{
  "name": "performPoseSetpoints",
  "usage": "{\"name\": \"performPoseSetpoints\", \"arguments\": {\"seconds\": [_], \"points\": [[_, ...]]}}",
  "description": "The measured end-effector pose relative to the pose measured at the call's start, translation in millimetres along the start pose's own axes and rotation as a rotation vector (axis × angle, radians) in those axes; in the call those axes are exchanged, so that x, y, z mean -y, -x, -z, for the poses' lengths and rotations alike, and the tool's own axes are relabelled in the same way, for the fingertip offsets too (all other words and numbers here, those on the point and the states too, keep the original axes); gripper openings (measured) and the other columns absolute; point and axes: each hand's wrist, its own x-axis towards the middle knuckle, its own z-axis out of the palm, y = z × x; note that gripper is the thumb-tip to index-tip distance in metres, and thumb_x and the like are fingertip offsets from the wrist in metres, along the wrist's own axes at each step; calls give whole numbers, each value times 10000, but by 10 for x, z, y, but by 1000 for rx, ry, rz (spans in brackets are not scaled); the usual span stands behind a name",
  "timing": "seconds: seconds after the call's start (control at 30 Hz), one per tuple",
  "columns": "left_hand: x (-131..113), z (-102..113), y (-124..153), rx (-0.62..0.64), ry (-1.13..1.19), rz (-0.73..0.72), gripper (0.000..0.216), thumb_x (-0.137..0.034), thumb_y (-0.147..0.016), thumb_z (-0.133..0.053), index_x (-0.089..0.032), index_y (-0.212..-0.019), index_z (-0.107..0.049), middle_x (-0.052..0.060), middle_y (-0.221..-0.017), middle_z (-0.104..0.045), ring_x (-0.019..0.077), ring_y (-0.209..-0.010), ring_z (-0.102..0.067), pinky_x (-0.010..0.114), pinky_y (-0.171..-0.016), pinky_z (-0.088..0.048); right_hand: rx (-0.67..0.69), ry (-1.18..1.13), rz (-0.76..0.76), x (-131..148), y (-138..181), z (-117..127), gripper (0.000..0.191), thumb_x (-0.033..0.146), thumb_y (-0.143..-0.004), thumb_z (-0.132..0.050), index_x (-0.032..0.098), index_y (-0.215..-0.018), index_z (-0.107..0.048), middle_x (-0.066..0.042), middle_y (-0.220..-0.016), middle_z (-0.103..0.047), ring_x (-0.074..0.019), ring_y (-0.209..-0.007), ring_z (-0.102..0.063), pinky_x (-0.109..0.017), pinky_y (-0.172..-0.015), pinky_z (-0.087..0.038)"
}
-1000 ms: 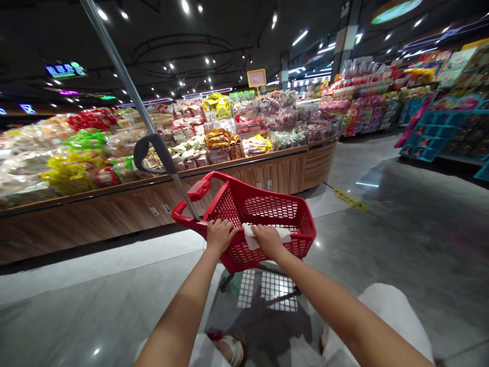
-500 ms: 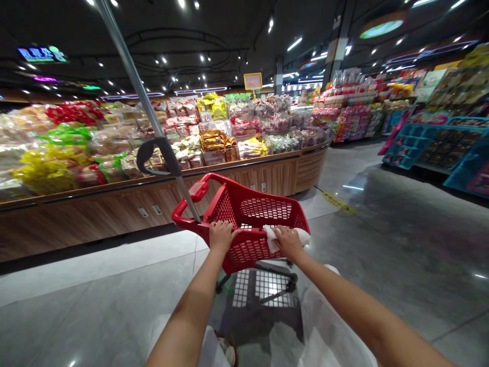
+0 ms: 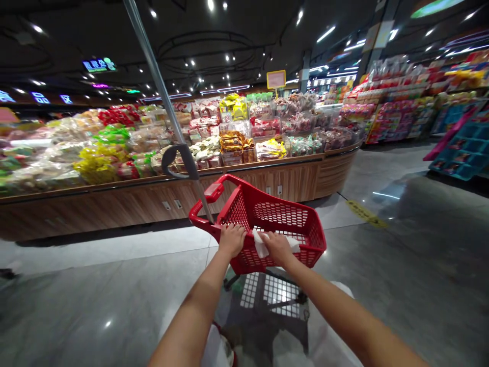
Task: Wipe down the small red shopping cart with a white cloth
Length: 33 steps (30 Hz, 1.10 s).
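Note:
A red plastic shopping cart point(image 3: 284, 201) stands side-on in front of me, its handle end to the left. My left hand point(image 3: 232, 240) is closed over the near top rim of its basket, close to the handle. Farther right along the same rim, my right hand point(image 3: 278, 247) presses a white cloth point(image 3: 261, 244) against the red plastic, fingers bent over it. Part of the cloth sticks out on either side of that hand. A metal pole with a grey hook-shaped grip point(image 3: 179, 160) rises from the cart's handle end.
Behind the cart runs a wood-panelled display counter point(image 3: 298, 181) heaped with packaged food. Stocked shelves point(image 3: 397, 114) and a blue rack point(image 3: 464, 153) stand to the right. A yellow floor marking point(image 3: 365, 213) lies on the grey floor point(image 3: 401, 285).
My right hand has slid the cloth leftward along the rim, closer to my left hand. My left hand keeps its hold. The view has turned left, so the scene sits farther right.

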Motion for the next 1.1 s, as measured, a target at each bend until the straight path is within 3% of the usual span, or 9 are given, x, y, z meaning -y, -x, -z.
{"name": "performPoseSetpoints", "arguments": {"seconds": [0.13,0.2,0.27,0.37,0.47,0.6,0.73,0.9,1.1], "points": [[-59,-57,-95,9,10,13,305,-308,-938,-340,-208,-901,-626,75,-995,-662,242,-982,-523,449,-911,-297,-83,69,-92,-424,299,-93,472,216,-898,-467,322,-1357,-444,-112,-1229,-558,-248,-1053,-527,-420,-933,-345],[-97,-87,-142,2,15,14,321,-308,-942,-325,-211,-905,-629,76,-990,-661,240,-981,-521,450,-920,-292,-134,111,-151,-578,386,-113,486,268,-894,-500,357,-1366,-428,-113,-1367,-460,-292,-1194,-443,-499,-983,-295],[-134,-110,-182,-11,27,16,335,-309,-946,-316,-208,-914,-633,81,-982,-660,243,-984,-518,457,-939,-281,-140,107,-183,-650,387,-91,513,326,-896,-512,375,-1391,-386,-114,-1457,-357,-306,-1245,-403,-489,-964,-324],[-177,-133,-223,-31,43,19,346,-309,-946,-312,-193,-927,-637,94,-994,-657,255,-985,-515,477,-952,-271,-95,53,-190,-567,250,-29,548,345,-911,-485,361,-1432,-316,-133,-1515,-248,-274,-1182,-475,-379,-862,-401],[-188,-153,-230,-50,44,17,339,-300,-944,-316,-187,-936,-635,99,-1015,-651,261,-986,-510,485,-953,-265,-77,24,-178,-286,46,-26,556,296,-915,-469,369,-1439,-297,-127,-1536,-202,-259,-1149,-498,-362,-847,-390],[-159,-178,-195,-69,34,4,315,-291,-939,-333,-190,-960,-630,94,-1030,-645,262,-995,-506,479,-953,-259,-109,-3,-198,136,-189,-117,583,253,-903,-477,384,-1438,-288,-111,-1505,-286,-263,-1147,-479,-404,-893,-339],[-112,-194,-154,-84,36,-13,281,-291,-926,-366,-193,-938,-629,88,-1011,-647,261,-969,-514,477,-951,-255,-107,-33,-190,257,-252,-164,486,227,-918,-438,321,-1393,-397,-107,-1308,-524,-241,-1091,-495,-379,-885,-332],[-98,-195,-132,-124,46,-42,289,-294,-925,-365,-185,-923,-632,97,-980,-651,263,-935,-525,476,-937,-260,-78,-18,-164,-80,17,-114,407,193,-912,-433,274,-1305,-498,-94,-1175,-597,-222,-1049,-507,-367,-913,-324],[-250,-187,-110,-157,53,-41,278,-280,-916,-379,-177,-890,-635,98,-951,-655,260,-917,-533,460,-930,-262,-108,80,-300,-702,591,-72,378,218,-895,-473,302,-1258,-533,-81,-1200,-575,-253,-1134,-451,-562,-1038,-142]]}}
